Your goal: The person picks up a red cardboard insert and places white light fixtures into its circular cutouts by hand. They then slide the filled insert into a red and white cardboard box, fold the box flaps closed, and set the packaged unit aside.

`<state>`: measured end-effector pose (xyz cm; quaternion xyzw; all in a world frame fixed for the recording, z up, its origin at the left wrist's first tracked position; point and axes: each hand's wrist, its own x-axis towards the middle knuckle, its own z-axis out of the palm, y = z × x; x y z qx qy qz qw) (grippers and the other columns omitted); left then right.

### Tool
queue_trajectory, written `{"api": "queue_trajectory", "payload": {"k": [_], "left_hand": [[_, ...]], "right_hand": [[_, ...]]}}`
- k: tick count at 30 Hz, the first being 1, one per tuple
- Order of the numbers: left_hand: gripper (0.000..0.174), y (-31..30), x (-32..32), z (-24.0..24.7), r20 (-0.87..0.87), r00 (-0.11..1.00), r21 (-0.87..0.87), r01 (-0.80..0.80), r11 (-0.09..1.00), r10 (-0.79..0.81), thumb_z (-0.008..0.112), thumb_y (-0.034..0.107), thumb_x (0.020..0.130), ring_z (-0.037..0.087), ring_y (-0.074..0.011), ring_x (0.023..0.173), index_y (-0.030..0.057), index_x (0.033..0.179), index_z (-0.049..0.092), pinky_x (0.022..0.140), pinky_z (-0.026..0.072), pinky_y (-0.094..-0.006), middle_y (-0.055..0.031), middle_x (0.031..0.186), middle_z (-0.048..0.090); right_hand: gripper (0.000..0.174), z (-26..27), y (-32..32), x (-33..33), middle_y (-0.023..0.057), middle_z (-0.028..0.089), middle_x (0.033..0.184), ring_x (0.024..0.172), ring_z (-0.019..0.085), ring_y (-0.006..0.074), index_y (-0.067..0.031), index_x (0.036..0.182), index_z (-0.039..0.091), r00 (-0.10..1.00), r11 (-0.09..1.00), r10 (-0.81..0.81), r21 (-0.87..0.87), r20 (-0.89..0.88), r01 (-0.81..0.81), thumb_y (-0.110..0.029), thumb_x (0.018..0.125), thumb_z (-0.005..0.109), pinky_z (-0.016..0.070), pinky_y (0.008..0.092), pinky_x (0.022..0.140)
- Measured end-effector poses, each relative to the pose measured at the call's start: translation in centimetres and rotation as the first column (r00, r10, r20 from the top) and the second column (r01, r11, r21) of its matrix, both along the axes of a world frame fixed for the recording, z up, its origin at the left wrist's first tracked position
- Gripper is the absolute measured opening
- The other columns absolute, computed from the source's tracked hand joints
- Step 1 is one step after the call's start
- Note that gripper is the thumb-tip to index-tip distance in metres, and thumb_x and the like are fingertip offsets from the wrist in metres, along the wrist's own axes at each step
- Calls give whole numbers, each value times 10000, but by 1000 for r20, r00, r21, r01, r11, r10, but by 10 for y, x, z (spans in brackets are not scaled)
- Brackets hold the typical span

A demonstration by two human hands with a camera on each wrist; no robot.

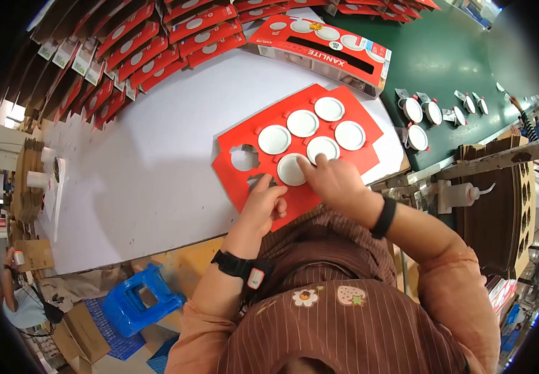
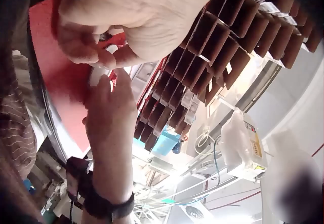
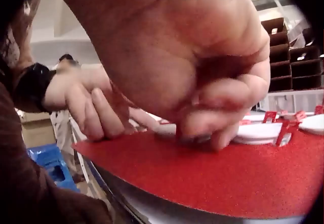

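A red cardboard sheet (image 1: 232,181) with round cut-outs lies on a white table. Several white round downlights (image 1: 274,139) with red side clips sit in its holes. My right hand (image 1: 338,184) has its fingers curled at the edge of the front downlight (image 1: 291,171), which it pinches. In the right wrist view those fingers (image 3: 223,102) partly hide that light. Loosely bent, my left hand (image 1: 260,206) rests by a cut-out at the sheet's front left, its fingertips beside the same light. Another cut-out (image 1: 244,158) behind it has no light in it.
A red and white XANLITE box (image 1: 325,50) lies behind the sheet. Rows of red-printed cartons (image 1: 138,56) are stacked at the back left. More downlights (image 1: 413,110) stand on a green surface (image 1: 450,56) to the right. A blue plastic stool (image 1: 141,299) is below the table's front edge.
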<state>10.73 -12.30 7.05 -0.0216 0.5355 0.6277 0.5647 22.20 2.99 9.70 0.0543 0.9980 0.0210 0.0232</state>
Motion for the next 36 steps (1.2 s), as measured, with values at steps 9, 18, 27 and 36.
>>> {"api": "queue_trajectory", "payload": {"k": [9, 18, 27, 36], "left_hand": [[186, 8, 5, -5, 71, 997, 131, -37, 991, 28, 539, 77, 879, 473, -129, 503, 124, 935, 368, 459, 364, -287, -15, 627, 414], [714, 21, -13, -11, 7, 999, 57, 42, 998, -42, 533, 95, 897, 503, -124, 542, 39, 1452, 87, 520, 427, -292, -25, 715, 445], [561, 17, 9, 20, -613, 787, -300, -145, 943, -74, 518, 59, 906, 530, -93, 612, 53, 1429, 316, 545, 453, -242, -50, 978, 560], [635, 59, 67, 71, -720, 676, 207, 426, 881, -157, 544, -19, 910, 557, -95, 906, 29, 1463, 237, 776, 488, -236, -131, 1237, 525]], "right_hand": [[607, -10, 5, 38, 49, 616, 779, 640, 645, 192, -69, 1371, 431, 1000, 997, 8, -77, 0, -8, -188, 798, 594, 506, 331, 513], [458, -43, 196, 137, 217, 635, 941, 895, 616, 390, -3, 1096, 574, 263, 439, -861, -373, -435, 818, -298, 774, 711, 499, 442, 782], [375, -49, 190, 131, 104, 610, 806, 769, 604, 187, -3, 901, 525, 185, 209, -973, -877, -141, 433, -146, 681, 793, 499, 308, 685], [363, 17, 59, 92, 72, 530, 1056, 966, 542, 136, -58, 964, 459, 475, 124, -825, -918, -307, -377, 57, 752, 729, 464, 276, 855]]}}
